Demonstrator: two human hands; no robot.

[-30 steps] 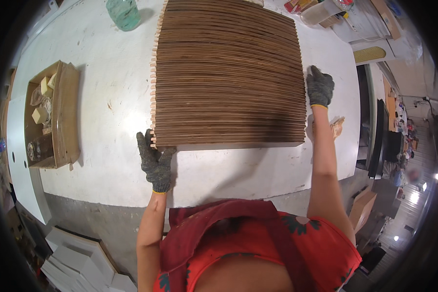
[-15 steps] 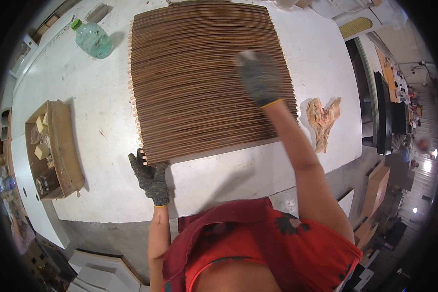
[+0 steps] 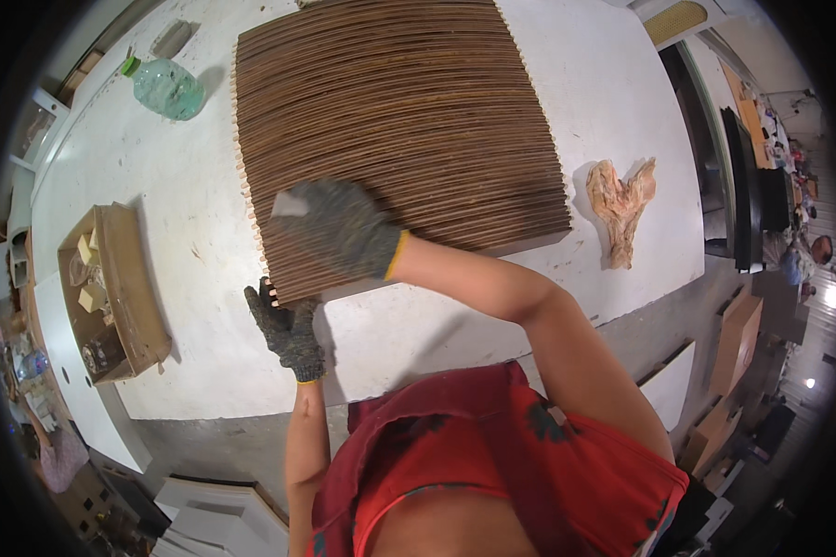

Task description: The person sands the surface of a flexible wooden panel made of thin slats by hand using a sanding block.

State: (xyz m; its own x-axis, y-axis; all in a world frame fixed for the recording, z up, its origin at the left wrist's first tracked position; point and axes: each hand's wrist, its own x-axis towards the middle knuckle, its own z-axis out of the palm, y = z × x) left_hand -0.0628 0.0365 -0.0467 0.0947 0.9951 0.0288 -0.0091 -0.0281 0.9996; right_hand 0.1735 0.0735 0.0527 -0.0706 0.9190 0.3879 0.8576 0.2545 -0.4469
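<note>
Brown slats (image 3: 390, 121), dark wood by their look, lie side by side as one broad ridged block with pale pegs sticking out at both ends. At its near left corner my left hand (image 3: 288, 334), in a dark knitted glove, is closed round the corner, fingers along the left end and thumb at the front edge. My right hand (image 3: 344, 227), gloved alike and smeared by motion, lies over the near left part of the slats. Under its fingertips shows a small pale pad (image 3: 291, 204), its kind too blurred to tell.
The slats rest on a white table (image 3: 204, 371). To the left stands a cardboard box (image 3: 139, 288) with pale blocks inside; farther back lies a green-capped bottle (image 3: 167, 88). A crumpled tan cloth (image 3: 618, 209) lies at the right. Another person (image 3: 799, 258) is far right.
My right hand has swept from the far right part of the slats toward me and left, the pale pad still in it. The left hand stays at the corner.
</note>
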